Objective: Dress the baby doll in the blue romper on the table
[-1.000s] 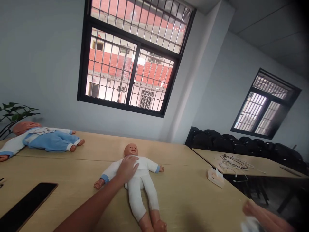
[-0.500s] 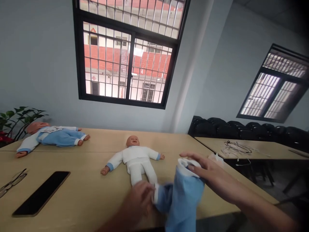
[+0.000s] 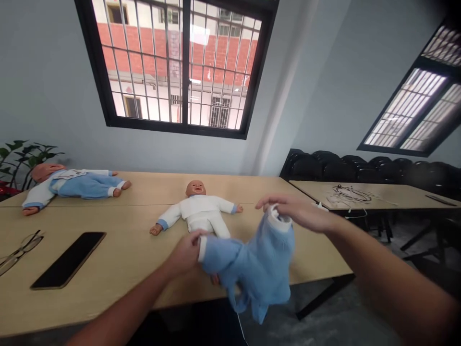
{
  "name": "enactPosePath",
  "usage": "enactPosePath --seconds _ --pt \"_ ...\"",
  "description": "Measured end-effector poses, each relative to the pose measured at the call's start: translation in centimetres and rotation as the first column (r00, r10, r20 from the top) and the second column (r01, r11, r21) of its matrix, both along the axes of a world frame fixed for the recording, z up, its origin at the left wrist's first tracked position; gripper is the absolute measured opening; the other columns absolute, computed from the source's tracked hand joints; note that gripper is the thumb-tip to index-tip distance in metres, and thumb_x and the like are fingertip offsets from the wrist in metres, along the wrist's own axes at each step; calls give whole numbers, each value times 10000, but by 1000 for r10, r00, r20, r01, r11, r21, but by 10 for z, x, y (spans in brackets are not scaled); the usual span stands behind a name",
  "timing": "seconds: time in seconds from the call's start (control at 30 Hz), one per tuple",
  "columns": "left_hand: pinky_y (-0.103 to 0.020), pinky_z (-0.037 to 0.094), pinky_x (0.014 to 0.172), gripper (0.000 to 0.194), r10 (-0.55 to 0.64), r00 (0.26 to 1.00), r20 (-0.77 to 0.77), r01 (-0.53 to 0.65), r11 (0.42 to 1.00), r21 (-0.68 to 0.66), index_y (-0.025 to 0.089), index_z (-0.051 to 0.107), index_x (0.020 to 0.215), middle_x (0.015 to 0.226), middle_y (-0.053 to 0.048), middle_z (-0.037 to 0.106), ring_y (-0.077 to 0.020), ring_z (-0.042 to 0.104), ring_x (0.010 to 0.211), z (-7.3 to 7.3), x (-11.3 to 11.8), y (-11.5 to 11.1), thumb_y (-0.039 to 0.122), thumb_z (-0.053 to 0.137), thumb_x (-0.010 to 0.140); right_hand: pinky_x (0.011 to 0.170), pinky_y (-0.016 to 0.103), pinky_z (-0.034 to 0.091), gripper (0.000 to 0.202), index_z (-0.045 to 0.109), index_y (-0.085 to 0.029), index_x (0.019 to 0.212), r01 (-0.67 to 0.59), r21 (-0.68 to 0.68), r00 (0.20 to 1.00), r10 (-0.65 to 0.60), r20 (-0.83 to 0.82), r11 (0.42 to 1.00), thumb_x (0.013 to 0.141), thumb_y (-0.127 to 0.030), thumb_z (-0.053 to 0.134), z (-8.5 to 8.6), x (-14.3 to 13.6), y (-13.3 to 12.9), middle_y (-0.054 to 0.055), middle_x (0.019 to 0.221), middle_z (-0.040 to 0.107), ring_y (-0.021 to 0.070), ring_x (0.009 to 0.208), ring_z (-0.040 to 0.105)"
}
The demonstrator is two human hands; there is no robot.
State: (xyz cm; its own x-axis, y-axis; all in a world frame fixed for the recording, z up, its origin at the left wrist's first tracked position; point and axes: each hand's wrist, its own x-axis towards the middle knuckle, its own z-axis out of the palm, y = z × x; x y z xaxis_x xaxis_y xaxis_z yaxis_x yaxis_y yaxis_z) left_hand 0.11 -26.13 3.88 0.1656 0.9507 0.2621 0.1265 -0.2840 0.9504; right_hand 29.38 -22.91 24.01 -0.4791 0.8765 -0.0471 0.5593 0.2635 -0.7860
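Small blue pants [image 3: 262, 259] with white cuffs hang between my two hands, over the table's front edge. My left hand [image 3: 187, 252] is closed on the white cuff of one leg. My right hand [image 3: 291, 211] grips the other white cuff, its fingers partly hidden by the cloth. Behind the pants a baby doll [image 3: 201, 211] in a white top and white bottoms with blue sleeve cuffs lies face up, arms spread. The pants and my left hand cover part of its legs.
On the table [image 3: 144, 269], a black phone [image 3: 70, 259] and glasses [image 3: 21, 250] lie at the left. A second doll [image 3: 82, 185] lies behind them. Cables [image 3: 349, 193] rest on another table at the right, before black chairs [image 3: 306, 166].
Both hands have drawn the blue pants wider apart and upward, and the left hand has moved left. The view has tilted down.
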Motion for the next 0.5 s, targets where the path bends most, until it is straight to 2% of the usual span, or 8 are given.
enactPosePath --seconds 0.07,0.17,0.23,0.3,0.37,0.4,0.43,0.5 --pt "-415 583 926 346 151 988 44 -152 988 26 173 710 1123 1136 -85 765 -276 707 1053 30 -16 27 370 578 870 639 291 461 298 743 -206 1063 17 112 990 -33 140 994 832 -257 562 17 -3 32 51 895 693 194 747 598" --pt "-386 574 933 444 266 957 112 -280 949 143 121 695 1201 1192 -122 745 -257 693 1082 90 -35 55 398 588 871 698 315 488 277 730 -188 1101 58 366 987 -109 120 929 880 -235 570 52 -23 62 66 935 707 184 753 603" --pt "-359 576 900 459 293 952 83 -305 917 257 131 667 1267 1150 -96 747 -223 701 1021 128 -44 58 361 578 880 761 331 502 300 711 -180 1155 29 532 995 -77 67 846 905 -202 547 77 -41 60 59 964 699 175 794 610" --pt "-342 567 917 440 322 946 40 -309 854 419 150 656 1280 1197 -75 722 -207 686 1050 156 -50 49 303 563 879 819 347 505 332 696 -180 1195 -33 649 997 -22 76 760 911 -174 522 93 -56 47 51 1015 693 176 865 624" --pt "-362 559 945 406 336 941 -47 -266 816 513 160 663 1252 1201 -64 712 -218 672 1083 165 -55 36 274 572 873 851 352 502 349 691 -189 1201 -116 694 990 25 139 711 904 -166 509 95 -65 29 44 1071 694 185 928 634" --pt "-376 555 955 382 334 936 -109 -229 815 532 167 673 1225 1187 -59 713 -226 669 1088 163 -56 28 265 583 867 852 351 501 355 694 -197 1194 -164 689 982 49 184 706 893 -162 508 89 -67 21 42 1087 697 191 940 638" --pt "-387 550 965 351 323 929 -182 -182 826 534 176 687 1190 1166 -53 716 -232 667 1085 155 -58 21 254 594 861 845 351 501 362 697 -208 1188 -215 666 970 75 233 714 882 -158 509 79 -68 15 41 1093 704 198 941 643" --pt "-391 539 976 296 274 902 -334 -78 863 499 202 712 1122 1130 -39 724 -233 667 1070 130 -59 6 219 600 849 816 353 502 385 707 -231 1175 -319 574 932 139 335 754 851 -136 520 46 -66 3 46 1085 721 217 921 656"
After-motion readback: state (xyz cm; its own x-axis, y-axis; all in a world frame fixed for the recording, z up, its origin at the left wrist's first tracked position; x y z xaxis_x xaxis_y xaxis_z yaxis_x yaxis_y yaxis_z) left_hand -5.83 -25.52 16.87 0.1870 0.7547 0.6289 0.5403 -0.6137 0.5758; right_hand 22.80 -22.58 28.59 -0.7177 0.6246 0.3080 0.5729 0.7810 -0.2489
